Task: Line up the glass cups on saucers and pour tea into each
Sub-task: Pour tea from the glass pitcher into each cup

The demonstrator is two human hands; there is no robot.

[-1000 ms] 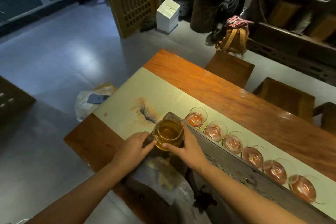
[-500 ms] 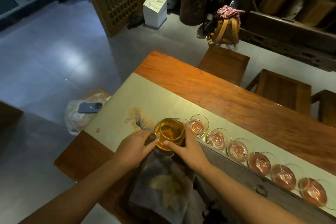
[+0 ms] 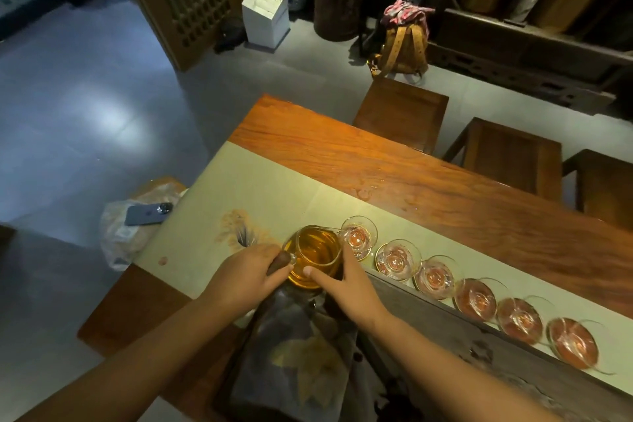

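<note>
Both hands, left point(image 3: 245, 279) and right point(image 3: 352, 288), grip one pitcher point(image 3: 315, 255); six cups point(image 3: 435, 277) line the counter point(image 3: 445, 188) rightward.

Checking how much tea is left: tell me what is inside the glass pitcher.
Amber tea fills most of the glass pitcher. Its base is hidden by the left hand and right hand.

table point(image 3: 411, 178): glossy wood | cups point(image 3: 397, 259): clear glass | runner point(image 3: 260, 188): matt cloth
</note>
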